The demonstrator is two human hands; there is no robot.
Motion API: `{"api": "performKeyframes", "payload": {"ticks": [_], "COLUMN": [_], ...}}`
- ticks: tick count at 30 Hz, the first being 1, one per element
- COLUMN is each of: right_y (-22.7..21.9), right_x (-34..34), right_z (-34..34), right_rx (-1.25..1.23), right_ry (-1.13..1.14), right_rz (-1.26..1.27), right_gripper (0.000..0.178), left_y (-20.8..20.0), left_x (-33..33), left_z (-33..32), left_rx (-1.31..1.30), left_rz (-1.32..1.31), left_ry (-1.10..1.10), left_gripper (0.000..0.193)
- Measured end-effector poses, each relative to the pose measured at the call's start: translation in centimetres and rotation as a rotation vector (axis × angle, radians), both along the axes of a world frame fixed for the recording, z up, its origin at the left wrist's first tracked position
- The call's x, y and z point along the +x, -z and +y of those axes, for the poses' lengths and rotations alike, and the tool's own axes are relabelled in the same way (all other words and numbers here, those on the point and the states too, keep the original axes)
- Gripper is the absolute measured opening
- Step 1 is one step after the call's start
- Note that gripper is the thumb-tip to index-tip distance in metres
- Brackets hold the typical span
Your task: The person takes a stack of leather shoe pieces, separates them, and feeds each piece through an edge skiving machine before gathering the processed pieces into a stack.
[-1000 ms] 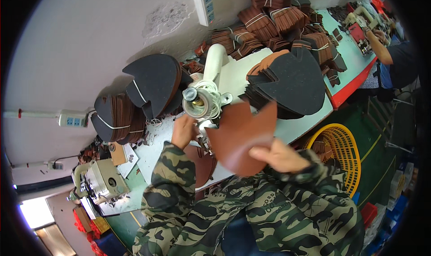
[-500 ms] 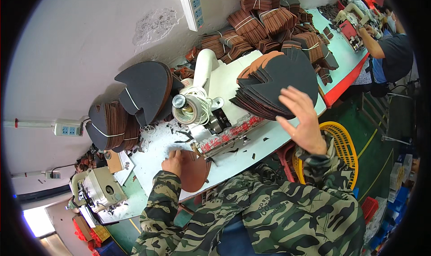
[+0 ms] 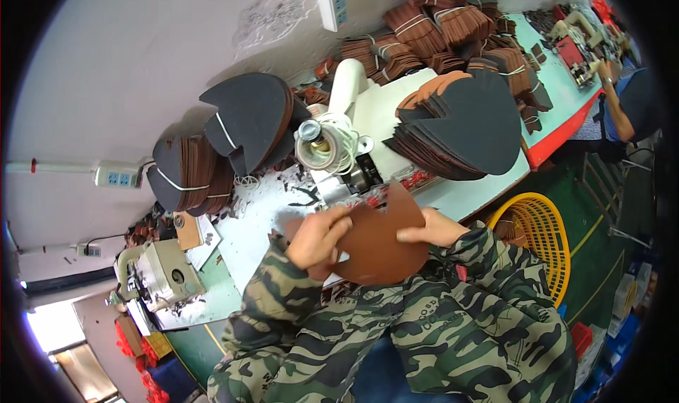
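Observation:
In front of my body I hold a brown leather piece (image 3: 378, 251), rounded below with a pointed tip at the top. My right hand (image 3: 435, 228) grips its right side, thumb on the upper face. At its left edge my left hand (image 3: 320, 237) is closed with bent fingers. More brown leather shows in part beneath my left hand. Just beyond the piece stands a pale machine (image 3: 346, 95) with a coil of white cord (image 3: 339, 145) on it. A fanned stack of dark leather pieces (image 3: 467, 127) lies on the machine's right side.
Tied leather bundles (image 3: 251, 120) stand left of the machine, with more bundles (image 3: 414, 32) heaped behind. Dark scraps litter the white table (image 3: 244, 226). A yellow basket (image 3: 559, 244) is at my right. Another machine (image 3: 163, 279) stands left; a person (image 3: 626, 109) works far right.
My right hand has come down from beside the dark stack and now grips a brown leather piece. My left hand has moved right, and the piece is raised off the table. The view has shifted.

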State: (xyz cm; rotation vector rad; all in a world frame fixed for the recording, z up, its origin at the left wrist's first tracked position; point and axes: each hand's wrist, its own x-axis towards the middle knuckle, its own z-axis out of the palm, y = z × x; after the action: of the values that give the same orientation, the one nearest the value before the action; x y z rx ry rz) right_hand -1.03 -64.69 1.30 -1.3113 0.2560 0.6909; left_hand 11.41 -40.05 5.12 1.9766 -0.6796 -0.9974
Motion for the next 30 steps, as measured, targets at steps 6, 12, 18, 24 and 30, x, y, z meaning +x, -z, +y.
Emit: {"api": "performKeyframes", "payload": {"ticks": [6, 12, 18, 24, 30], "right_y": [1.8, -0.4, -4.3, -12.1, -11.9], "right_x": [1.6, 2.7, 0.0, -1.1, 0.7], "right_z": [2.2, 2.1, 2.5, -2.7, -7.2], "right_rx": [-0.178, -0.22, 0.191, -0.45, -1.46], "right_ry": [0.261, 0.233, 0.077, 0.627, 0.369], "right_rz": [-0.146, -0.147, 0.378, -0.32, -0.769], "right_gripper": [0.024, 0.025, 0.031, 0.022, 0.048], "left_y": [2.9, 3.3, 3.7, 9.1, 14.0], "left_x": [0.4, 3.0, 5.8, 5.6, 1.8], "left_z": [-2.3, -3.3, -3.3, 3.6, 10.0], "left_rx": [0.245, 0.251, 0.189, 0.432, 0.72], "left_rz": [-0.315, -0.356, -0.047, -0.741, -0.671], "left_ry": [-0.235, -0.174, -0.051, -0.311, 0.081], "left_gripper": [0.025, 0.031, 0.025, 0.013, 0.032]}}
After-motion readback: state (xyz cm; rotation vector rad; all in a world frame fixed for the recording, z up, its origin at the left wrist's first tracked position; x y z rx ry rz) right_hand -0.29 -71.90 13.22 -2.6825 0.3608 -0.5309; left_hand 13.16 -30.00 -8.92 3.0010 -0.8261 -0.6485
